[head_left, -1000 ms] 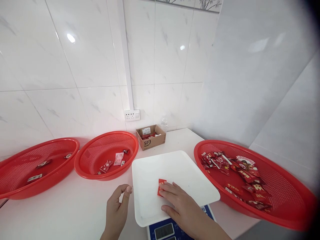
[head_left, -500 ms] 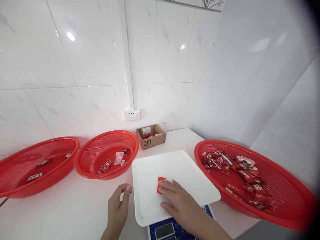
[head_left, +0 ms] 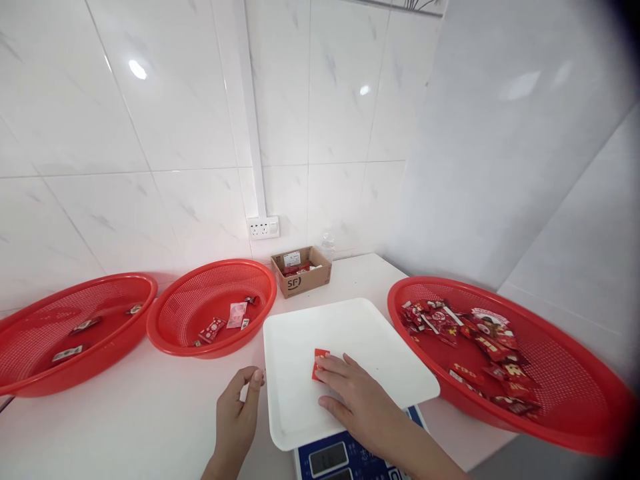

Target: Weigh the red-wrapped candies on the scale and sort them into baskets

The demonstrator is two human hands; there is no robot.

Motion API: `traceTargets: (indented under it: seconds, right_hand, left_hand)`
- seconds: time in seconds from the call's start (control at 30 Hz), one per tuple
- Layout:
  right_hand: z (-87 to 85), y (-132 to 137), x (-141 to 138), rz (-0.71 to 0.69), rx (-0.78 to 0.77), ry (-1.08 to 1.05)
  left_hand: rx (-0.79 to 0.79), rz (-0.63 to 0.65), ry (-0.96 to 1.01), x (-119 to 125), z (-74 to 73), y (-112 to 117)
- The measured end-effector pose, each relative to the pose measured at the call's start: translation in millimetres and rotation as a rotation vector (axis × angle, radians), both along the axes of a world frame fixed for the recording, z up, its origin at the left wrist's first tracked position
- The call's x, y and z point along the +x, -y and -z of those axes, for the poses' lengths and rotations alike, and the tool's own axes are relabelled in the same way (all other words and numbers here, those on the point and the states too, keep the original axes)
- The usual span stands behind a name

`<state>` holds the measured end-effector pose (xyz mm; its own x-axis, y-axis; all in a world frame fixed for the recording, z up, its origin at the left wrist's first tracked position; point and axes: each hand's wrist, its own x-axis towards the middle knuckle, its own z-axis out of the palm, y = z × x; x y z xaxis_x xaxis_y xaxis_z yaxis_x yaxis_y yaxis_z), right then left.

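A small red packet point(head_left: 321, 352) lies on the white tray of a weighing scale point(head_left: 295, 420). My right hand point(head_left: 357, 393) rests over the tray, fingers stretched out and covering part of the packet, with the thumb held apart from it. Just off the tray's left edge is my left hand point(head_left: 237, 410), its fingers curled in and the thumb close against the index finger; nothing shows in it. Below the tray, the scale's blue panel point(head_left: 357, 453) and its displays are partly hidden by my right arm.
Red packets lie in a large red basket point(head_left: 565, 347) on the right. Two more red baskets, a middle one point(head_left: 210, 270) and a left one point(head_left: 95, 290), hold a few packets each. A cardboard box point(head_left: 307, 283) with packets stands near the wall, beside a clear plastic bottle point(head_left: 328, 245).
Everything in view has shifted up slightly. Both hands keep nearly the same pose, the right still over the red packet on the tray.
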<state>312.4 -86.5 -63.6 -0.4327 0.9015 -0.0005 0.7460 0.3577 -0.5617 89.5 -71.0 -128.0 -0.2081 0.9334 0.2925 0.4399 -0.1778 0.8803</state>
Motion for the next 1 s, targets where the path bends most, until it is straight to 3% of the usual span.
traceTargets:
  seconds: [0.37, 0.5, 0.6, 0.7, 0.83, 1.0]
  right_hand:
    - [5.1, -17.5, -1.0, -0.003, 0.044, 0.018]
    - [-0.4, -19.0, 13.8, 0.011, 0.081, -0.018]
    - [-7.6, -24.2, 45.1, 0.153, 0.147, 0.011]
    - [-12.1, -35.6, 95.4, 0.337, 0.201, 0.071]
    - [-7.3, -56.8, 172.0, 0.597, 0.074, 0.172]
    - [4.7, -85.0, 230.8, 0.669, -0.079, 0.213]
  left_hand:
    - [-0.001, -0.009, -0.048, -1.4, -0.9, -0.9]
    - [-0.025, -0.041, -0.064, -4.8, 3.2, -5.0]
    - [-0.116, -0.082, -0.087, -7.8, 5.8, -8.8]
    - [-0.231, -0.096, -0.110, -10.0, 6.3, -11.9]
    - [-0.286, -0.107, -0.135, -12.4, 10.7, -14.7]
    - [-0.160, -0.146, -0.174, -13.5, 22.8, -17.5]
